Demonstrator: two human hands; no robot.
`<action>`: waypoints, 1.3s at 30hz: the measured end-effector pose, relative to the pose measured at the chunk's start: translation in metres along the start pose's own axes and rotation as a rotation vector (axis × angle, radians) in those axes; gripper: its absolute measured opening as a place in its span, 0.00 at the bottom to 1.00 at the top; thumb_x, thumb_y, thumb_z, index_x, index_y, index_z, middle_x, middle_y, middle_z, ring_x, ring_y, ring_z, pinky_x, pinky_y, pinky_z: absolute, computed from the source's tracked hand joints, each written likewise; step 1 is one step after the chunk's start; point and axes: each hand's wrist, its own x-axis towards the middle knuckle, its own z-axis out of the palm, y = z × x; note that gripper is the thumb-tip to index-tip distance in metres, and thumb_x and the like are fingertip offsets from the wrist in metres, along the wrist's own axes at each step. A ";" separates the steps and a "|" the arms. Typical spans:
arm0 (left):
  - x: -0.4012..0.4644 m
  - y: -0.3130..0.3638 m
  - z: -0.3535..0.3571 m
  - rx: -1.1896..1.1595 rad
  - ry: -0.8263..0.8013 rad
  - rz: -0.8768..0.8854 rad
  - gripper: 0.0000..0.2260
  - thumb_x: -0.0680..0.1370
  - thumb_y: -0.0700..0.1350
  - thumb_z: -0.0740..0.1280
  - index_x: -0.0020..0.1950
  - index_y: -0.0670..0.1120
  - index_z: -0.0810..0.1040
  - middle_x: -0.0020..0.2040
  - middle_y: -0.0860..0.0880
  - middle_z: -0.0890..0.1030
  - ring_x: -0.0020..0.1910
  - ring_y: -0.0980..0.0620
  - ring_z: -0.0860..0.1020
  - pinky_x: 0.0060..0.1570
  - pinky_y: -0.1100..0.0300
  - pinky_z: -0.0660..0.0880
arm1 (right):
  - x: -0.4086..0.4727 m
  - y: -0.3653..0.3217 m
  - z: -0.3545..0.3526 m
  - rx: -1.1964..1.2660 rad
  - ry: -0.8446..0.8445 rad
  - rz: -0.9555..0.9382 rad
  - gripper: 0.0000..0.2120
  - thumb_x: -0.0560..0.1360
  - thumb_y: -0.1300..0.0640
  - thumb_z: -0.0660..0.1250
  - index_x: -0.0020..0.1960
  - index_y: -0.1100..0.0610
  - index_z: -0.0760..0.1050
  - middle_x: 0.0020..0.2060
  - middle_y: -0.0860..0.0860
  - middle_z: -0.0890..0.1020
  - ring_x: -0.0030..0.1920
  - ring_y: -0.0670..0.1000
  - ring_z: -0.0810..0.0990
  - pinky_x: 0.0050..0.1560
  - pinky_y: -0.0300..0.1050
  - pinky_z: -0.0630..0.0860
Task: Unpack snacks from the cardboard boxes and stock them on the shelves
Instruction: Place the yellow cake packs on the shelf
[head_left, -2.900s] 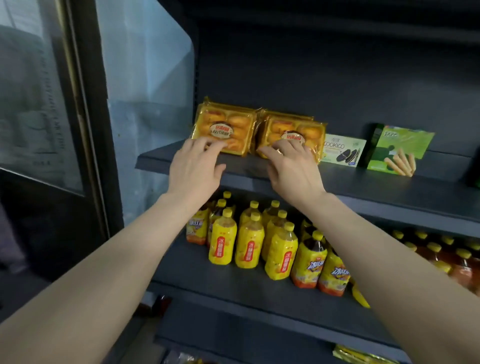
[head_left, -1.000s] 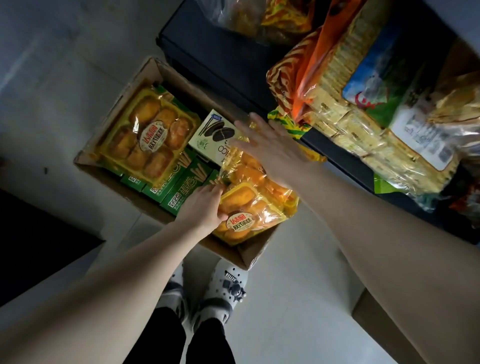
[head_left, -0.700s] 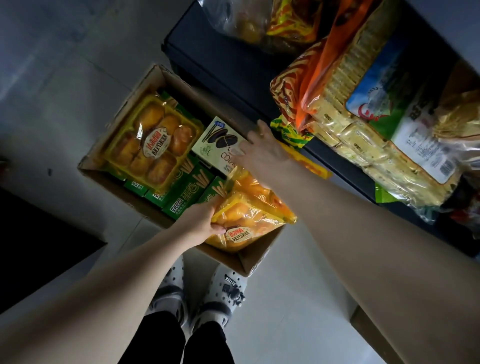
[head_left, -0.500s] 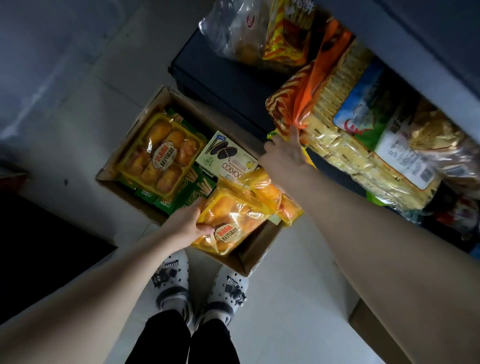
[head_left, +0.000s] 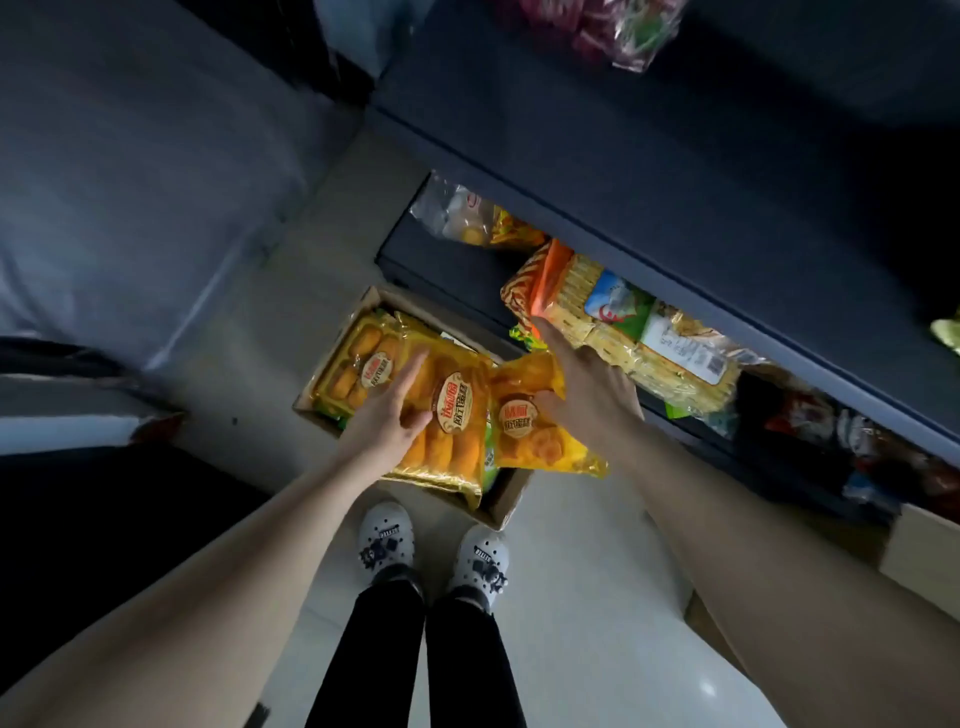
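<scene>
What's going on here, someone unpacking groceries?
A person is standing over an open cardboard box on the floor, lifting out snacks. The left hand holds one yellow pack of small cakes, and the right hand holds a second yellow pack beside it. Another pack of the same kind lies in the box. Beside the box, the low shelf already carries bagged snacks.

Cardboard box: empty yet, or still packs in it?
Not empty. The box still holds one yellow pack at its far end, while the left hand and right hand each hold another pack above it.
</scene>
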 end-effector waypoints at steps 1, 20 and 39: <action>-0.009 0.011 -0.013 -0.011 -0.008 0.007 0.33 0.80 0.49 0.65 0.76 0.69 0.51 0.74 0.45 0.67 0.47 0.46 0.81 0.41 0.51 0.83 | -0.012 -0.003 -0.014 0.033 -0.015 0.010 0.38 0.77 0.47 0.70 0.77 0.35 0.50 0.56 0.57 0.77 0.53 0.64 0.80 0.43 0.50 0.69; -0.178 0.243 -0.268 0.094 0.140 0.236 0.18 0.83 0.41 0.61 0.63 0.65 0.74 0.67 0.50 0.75 0.43 0.57 0.77 0.34 0.64 0.73 | -0.208 -0.047 -0.299 0.296 0.277 -0.025 0.16 0.73 0.51 0.74 0.52 0.34 0.71 0.56 0.43 0.79 0.55 0.53 0.78 0.57 0.53 0.76; -0.298 0.448 -0.473 0.223 0.476 0.699 0.17 0.83 0.41 0.59 0.52 0.66 0.74 0.70 0.50 0.71 0.59 0.48 0.73 0.45 0.55 0.74 | -0.332 -0.087 -0.551 0.263 0.731 -0.306 0.14 0.74 0.56 0.75 0.55 0.43 0.76 0.58 0.43 0.79 0.57 0.50 0.79 0.61 0.49 0.74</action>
